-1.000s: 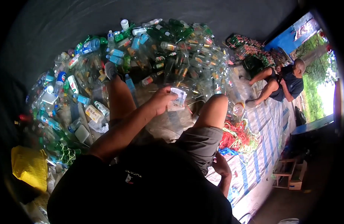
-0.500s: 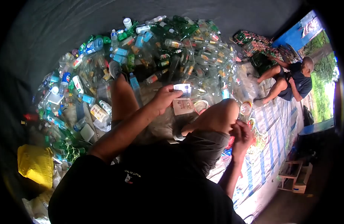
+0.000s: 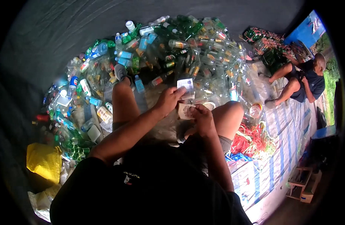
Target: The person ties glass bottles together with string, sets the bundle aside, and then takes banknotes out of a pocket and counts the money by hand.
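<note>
My left hand (image 3: 170, 101) is closed, pinching a pale purple-and-white banknote (image 3: 185, 86) between thumb and fingers. Just below it, my right hand (image 3: 205, 119) pinches a brownish banknote (image 3: 185, 111) by its right side. The two notes are close together above the ground between my knees. Whether my left fingers also touch the brown note cannot be made out.
A large heap of glass and plastic bottles (image 3: 213, 60) spreads ahead and to the left. Red and pale plastic strips (image 3: 251, 140) lie on a striped sheet (image 3: 277, 146) at right. Another person (image 3: 309, 84) sits farther right. A yellow sack (image 3: 44, 162) lies at left.
My right hand has come from beside my right knee to the brown note and taken hold of it. My left hand keeps the purple note. The view has shifted slightly.
</note>
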Available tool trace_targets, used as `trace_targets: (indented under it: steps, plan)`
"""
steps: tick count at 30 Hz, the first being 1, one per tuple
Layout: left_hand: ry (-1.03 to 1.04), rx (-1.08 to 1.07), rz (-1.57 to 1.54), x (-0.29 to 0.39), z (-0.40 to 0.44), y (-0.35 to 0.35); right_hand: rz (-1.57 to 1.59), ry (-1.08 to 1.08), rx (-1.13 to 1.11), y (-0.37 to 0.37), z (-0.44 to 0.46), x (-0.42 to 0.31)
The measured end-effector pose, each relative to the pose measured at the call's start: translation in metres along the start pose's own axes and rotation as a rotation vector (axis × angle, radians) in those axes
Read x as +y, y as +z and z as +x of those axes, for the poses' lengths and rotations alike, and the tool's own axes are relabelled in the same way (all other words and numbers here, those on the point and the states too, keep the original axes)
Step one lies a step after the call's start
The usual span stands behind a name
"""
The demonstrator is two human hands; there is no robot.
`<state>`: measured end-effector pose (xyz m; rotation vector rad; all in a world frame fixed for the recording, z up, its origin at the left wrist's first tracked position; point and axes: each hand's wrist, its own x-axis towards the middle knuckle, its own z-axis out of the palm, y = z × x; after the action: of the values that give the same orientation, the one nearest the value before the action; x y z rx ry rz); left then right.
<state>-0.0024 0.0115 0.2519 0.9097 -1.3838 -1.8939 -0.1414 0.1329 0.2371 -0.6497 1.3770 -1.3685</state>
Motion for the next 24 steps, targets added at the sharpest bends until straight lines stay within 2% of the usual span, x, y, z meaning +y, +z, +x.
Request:
trace_targets:
  steps: [3, 6, 8, 9, 11, 13, 14, 16, 17, 19, 23, 24]
  plan:
    - [-0.148, 0.01, 0.002, -0.013, 0.012, -0.003, -0.008, 0.077, 0.051, -0.013, -0.003, -0.006]
    - [-0.196, -0.07, 0.113, -0.014, 0.016, -0.007, -0.054, 0.124, 0.127, -0.02, -0.003, -0.002]
    - [-0.192, -0.102, 0.085, -0.004, 0.009, -0.001, -0.348, -0.053, 0.257, -0.022, 0.0, 0.004]
    - [-0.189, -0.131, 0.052, -0.003, 0.006, 0.004, -0.316, -0.063, 0.328, -0.024, 0.0, 0.006]
    - [-0.172, -0.338, 0.333, -0.017, 0.008, -0.013, -0.225, -0.092, 0.405, -0.027, -0.003, 0.006]
    - [-0.114, -0.363, 0.214, -0.024, -0.004, -0.005, -0.002, -0.105, 0.356, -0.037, 0.004, 0.022]
    - [-0.105, -0.392, 0.207, -0.025, -0.01, -0.001, 0.007, -0.19, 0.354, -0.031, 0.002, 0.022]
    - [0.034, -0.497, 0.29, -0.019, -0.021, 0.005, -0.336, -0.393, 0.334, -0.036, 0.01, 0.035]
    - [0.085, -0.532, 0.319, -0.013, -0.026, 0.009, -0.335, -0.404, 0.345, -0.036, 0.007, 0.037]
    - [-0.206, -0.426, 0.276, 0.001, -0.034, 0.016, -0.273, -0.165, 0.324, -0.021, -0.011, 0.01]
    - [-0.142, -0.368, 0.439, -0.008, -0.035, 0.013, -0.236, -0.25, 0.329, -0.031, -0.003, 0.029]
    - [-0.124, -0.32, 0.342, -0.001, -0.043, 0.022, -0.076, -0.291, 0.346, -0.03, -0.003, 0.031]
